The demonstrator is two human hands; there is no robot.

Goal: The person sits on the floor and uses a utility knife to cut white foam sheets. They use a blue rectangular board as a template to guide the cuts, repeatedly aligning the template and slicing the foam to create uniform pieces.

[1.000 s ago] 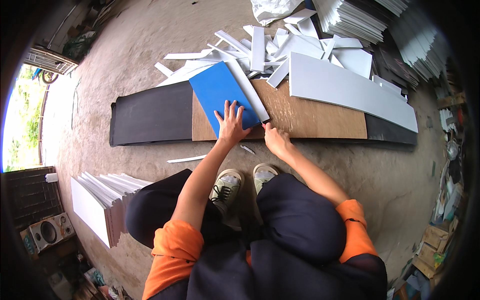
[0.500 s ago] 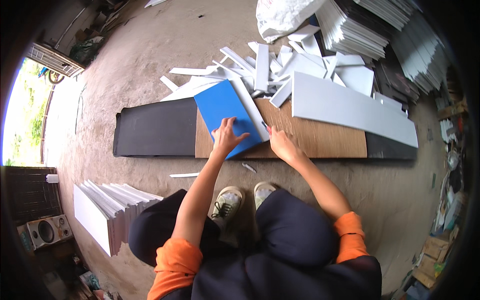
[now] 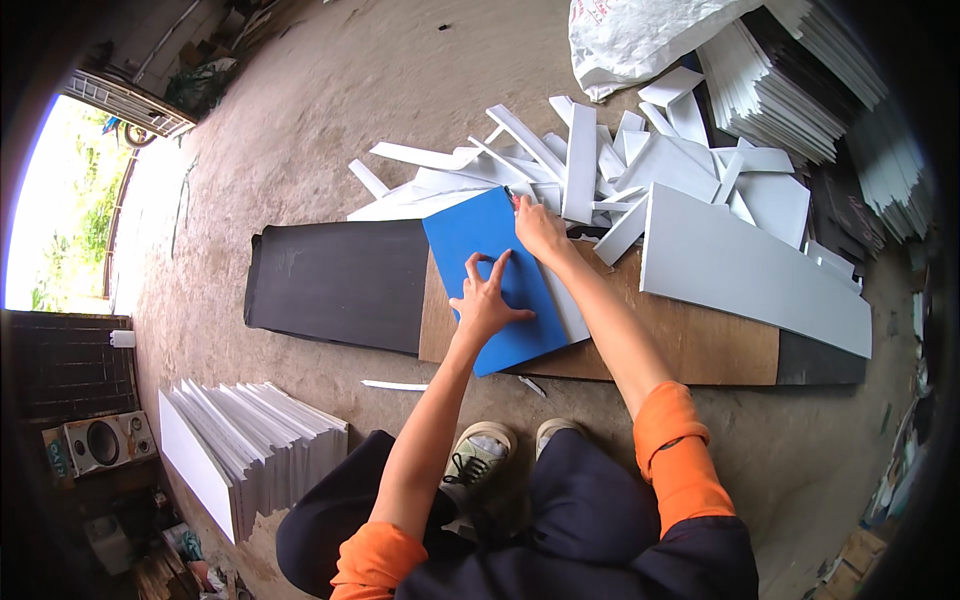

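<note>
My left hand [image 3: 487, 300] lies with spread fingers on a blue rectangular board [image 3: 455, 235], pressing on its surface. Under the blue board, a white foam board [image 3: 570, 312] shows along its right side. At the far corner of the blue board, my right hand [image 3: 540, 230] is closed round a small red-handled cutter [image 3: 516, 201]; its blade is mostly hidden there. Both boards rest on a brown wooden board [image 3: 690, 320], which lies over a long black sheet [image 3: 335, 285] on the floor.
White offcut strips [image 3: 579, 165] are heaped behind the boards. A large white panel [image 3: 750, 270] lies at right. A stack of white sheets [image 3: 255, 440] stands left of my legs. More stacks [image 3: 770, 95] and a white sack [image 3: 640, 45] are at the far right.
My right hand has moved the cutter from near the board's near right side up to its far corner. My left hand stays spread on the blue board. The view has shifted.
</note>
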